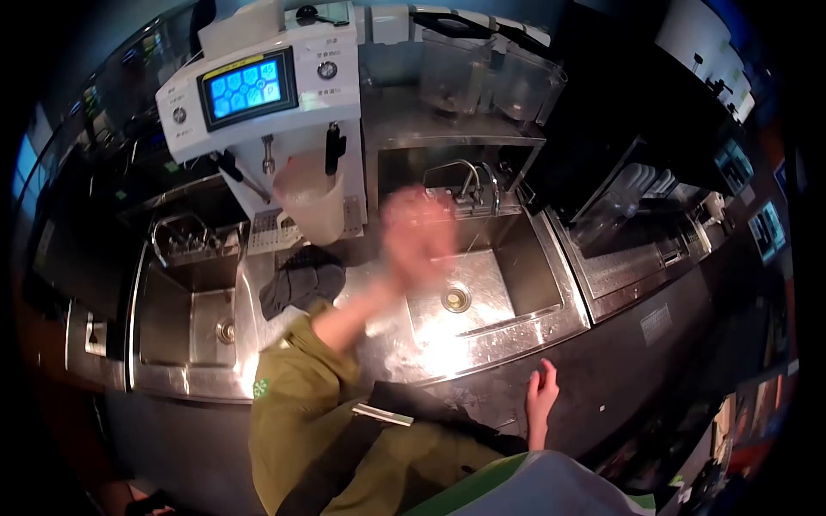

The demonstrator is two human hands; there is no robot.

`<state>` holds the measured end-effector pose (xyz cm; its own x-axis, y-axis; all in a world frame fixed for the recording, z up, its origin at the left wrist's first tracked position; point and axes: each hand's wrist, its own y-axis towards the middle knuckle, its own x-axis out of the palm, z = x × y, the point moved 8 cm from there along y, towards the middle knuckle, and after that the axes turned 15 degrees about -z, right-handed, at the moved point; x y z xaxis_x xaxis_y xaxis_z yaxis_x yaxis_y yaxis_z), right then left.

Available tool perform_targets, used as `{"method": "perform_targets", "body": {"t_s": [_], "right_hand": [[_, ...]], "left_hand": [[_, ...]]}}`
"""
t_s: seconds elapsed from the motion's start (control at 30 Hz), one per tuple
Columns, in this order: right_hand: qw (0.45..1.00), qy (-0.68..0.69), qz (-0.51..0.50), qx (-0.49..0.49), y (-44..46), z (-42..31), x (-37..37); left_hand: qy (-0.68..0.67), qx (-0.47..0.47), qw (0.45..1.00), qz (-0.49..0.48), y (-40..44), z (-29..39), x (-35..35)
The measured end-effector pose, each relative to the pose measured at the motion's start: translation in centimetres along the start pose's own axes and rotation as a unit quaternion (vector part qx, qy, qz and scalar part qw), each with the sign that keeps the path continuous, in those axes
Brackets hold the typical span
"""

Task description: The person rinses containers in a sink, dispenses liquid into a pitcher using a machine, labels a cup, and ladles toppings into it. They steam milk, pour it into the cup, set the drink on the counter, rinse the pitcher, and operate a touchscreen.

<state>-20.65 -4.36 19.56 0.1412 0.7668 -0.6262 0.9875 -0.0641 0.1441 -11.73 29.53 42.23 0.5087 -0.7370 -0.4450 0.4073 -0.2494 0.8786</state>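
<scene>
My left hand (420, 239), at the end of an olive-green sleeve (297, 370), is raised over the left side of the right-hand sink (538, 267). Motion smears its fingers, so I cannot make out whether anything is in them. Just behind it stands a curved metal faucet (471, 179). Lower right, my right hand (540, 394) hangs in front of the counter's front edge, its fingers loosely bent and apart, with nothing in them. A dark cloth (303, 279) lies crumpled on the steel counter, left of my left forearm.
A white machine with a lit screen (249, 89) stands at the back, a translucent pitcher (311, 202) under its spouts. A second sink (185, 314) lies left. Clear containers (454, 73) sit on a steel shelf. Stacked clear cups (637, 185) are at right.
</scene>
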Motion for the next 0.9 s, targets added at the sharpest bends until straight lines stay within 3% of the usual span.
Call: {"method": "perform_targets", "body": {"t_s": [0.07, 0.1, 0.13, 0.27, 0.33, 0.47, 0.57, 0.6, 0.67, 0.73, 0.77, 0.8, 0.83, 0.9], "right_hand": [[0.999, -0.020, -0.012, 0.029, -2.7, 2.8, -1.4], [0.999, -0.022, -0.007, 0.039, -4.2, 4.7, -2.5], [0.999, -0.021, 0.001, 0.049, -5.7, 6.9, -3.4], [0.995, -0.021, 0.042, 0.086, -9.3, 11.3, -7.6], [0.995, -0.019, 0.046, 0.091, -9.9, 12.5, -8.8], [0.995, 0.001, 0.052, 0.079, -10.8, 12.7, -10.3], [0.995, 0.032, 0.059, 0.076, -12.0, 13.8, -11.2], [0.994, 0.047, 0.062, 0.080, -12.6, 14.4, -11.3], [0.997, 0.017, 0.057, 0.059, -13.2, 15.4, -11.7], [0.997, -0.007, 0.054, 0.058, -14.4, 14.8, -12.6], [0.995, -0.012, 0.062, 0.074, -14.8, 13.8, -13.6], [0.993, -0.027, 0.045, 0.109, -15.6, 13.9, -15.0], [0.990, -0.050, 0.075, 0.109, -16.8, 13.4, -16.6], [0.970, -0.073, 0.175, 0.150, -20.9, 13.7, -20.0]], "left_hand": [[0.134, -0.133, 0.959, 0.213, 2.3, -3.9, -7.4], [0.242, -0.111, 0.940, 0.214, 3.7, -5.6, -10.1], [0.262, -0.099, 0.934, 0.223, 4.6, -7.0, -12.0], [0.428, -0.152, 0.882, 0.127, 6.2, -10.1, -13.5], [0.469, -0.193, 0.858, 0.082, 6.1, -11.7, -13.1], [0.456, -0.232, 0.852, 0.112, 6.8, -11.0, -14.0], [0.400, -0.170, 0.889, 0.142, 6.2, -5.4, -10.5], [0.385, -0.071, 0.900, 0.194, 5.0, -2.9, -6.9], [0.195, -0.025, 0.977, 0.079, 3.3, 2.2, 3.5], [0.019, 0.007, 0.999, -0.032, -2.1, 9.2, 17.2], [-0.146, 0.001, 0.978, -0.151, -5.7, 13.3, 24.9], [-0.217, 0.025, 0.954, -0.206, -8.4, 21.6, 29.1], [-0.333, 0.114, 0.879, -0.320, -10.9, 28.3, 32.8], [-0.405, 0.269, 0.746, -0.456, -14.1, 42.2, 35.2]]}}
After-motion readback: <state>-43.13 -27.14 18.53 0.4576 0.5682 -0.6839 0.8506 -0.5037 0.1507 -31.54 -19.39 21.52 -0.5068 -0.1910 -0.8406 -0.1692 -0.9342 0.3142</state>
